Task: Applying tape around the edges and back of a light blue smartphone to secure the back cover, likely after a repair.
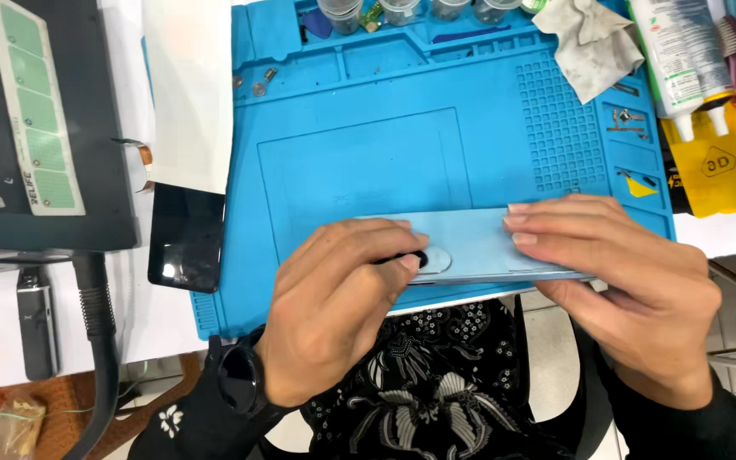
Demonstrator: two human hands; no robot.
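Patterned lap (436, 400) sits nearest the camera, at 6 o'clock, with the desk (163, 315) edge just above it.

Left hand (334, 319), with a black watch (240, 379) on the wrist, curls over the left end of a pale blue phone (479, 243). Thumb and forefinger pinch a small dark part (411, 257) at the camera ring; what that part is, I can't tell. Grip is closed tight on it, wrist cocked inward, likely for fine control.

Right hand (632, 281) comes in from 4 o'clock, fingers flat and together, and presses down on the right end of the phone. Looks like a clamp to stop it sliding; it pinches nothing.

The phone lies back up and lengthwise on the near edge of the blue mat (359, 162), close to the body, probably for reach and a clear view.

At 9 o'clock of the mat, a black glass panel (185, 238) with white paper (185, 85) above it. Rag (594, 43) and white tube (683, 60) lie at 1 o'clock. Screws (259, 81) sit in the mat's 11 o'clock tray, kept clear of the work. Dark box (44, 128) at 10 o'clock.
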